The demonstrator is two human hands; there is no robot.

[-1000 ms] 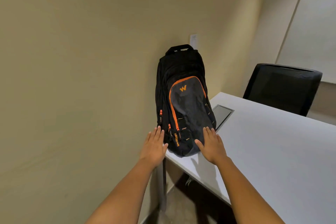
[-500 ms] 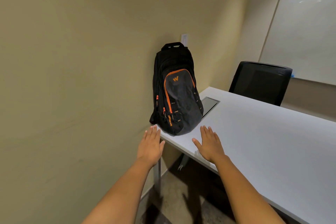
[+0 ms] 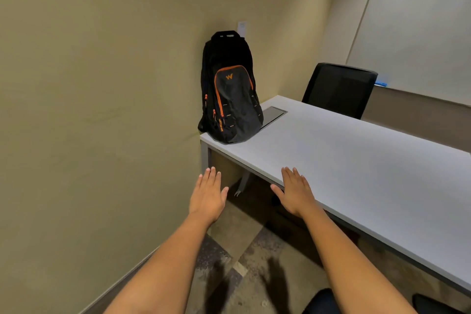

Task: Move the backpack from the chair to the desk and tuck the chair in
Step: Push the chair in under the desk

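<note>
Both hands draw back from the black fabric backpack with orange zip trim (image 3: 230, 99), which they touch at its lower sides a second earlier. The left hand (image 3: 207, 195) now hangs flat and empty in the air short of the desk's corner, well apart from the bag. The right hand (image 3: 297, 192), fingers spread, sits over the near edge of the white rectangular desk (image 3: 356, 160), also empty. The backpack stands alone on the desk's corner against the beige wall (image 3: 102, 84). The camera view pulls away, showing more patterned carpet floor (image 3: 244, 257) beneath the arms.
</note>
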